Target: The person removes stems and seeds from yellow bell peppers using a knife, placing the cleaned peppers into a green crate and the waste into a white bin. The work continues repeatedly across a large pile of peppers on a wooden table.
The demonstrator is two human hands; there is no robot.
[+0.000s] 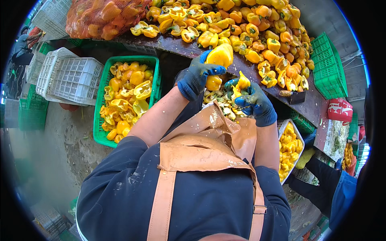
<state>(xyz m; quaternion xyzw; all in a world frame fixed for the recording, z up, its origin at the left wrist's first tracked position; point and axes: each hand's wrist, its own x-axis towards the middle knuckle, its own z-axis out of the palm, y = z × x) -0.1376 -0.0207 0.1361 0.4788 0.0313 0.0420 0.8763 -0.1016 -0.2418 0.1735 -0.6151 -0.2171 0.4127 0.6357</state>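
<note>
My left hand (pixel 197 75), in a blue and grey coated glove, holds yellow bell pepper pieces (pixel 220 57); one piece points up past the fingers and another hangs below them. To its right, my right hand (pixel 251 98), in a matching glove, grips a torn yellow pepper piece (pixel 242 82) between thumb and fingers. Whether it also holds a tool is hidden. Under both hands lie pale pepper cores and scraps (pixel 224 104), above the brown apron (pixel 208 144). A large heap of whole and halved yellow-orange peppers (pixel 256 33) covers much of the dark table (pixel 181 49) ahead.
On the left stand a green crate (pixel 97 120) of pepper pieces and white crates (pixel 78 79). A red mesh sack (pixel 104 18) lies on the table. At right are a white crate (pixel 298 132) of peppers, a green crate (pixel 330 67) and another person's legs (pixel 324 177).
</note>
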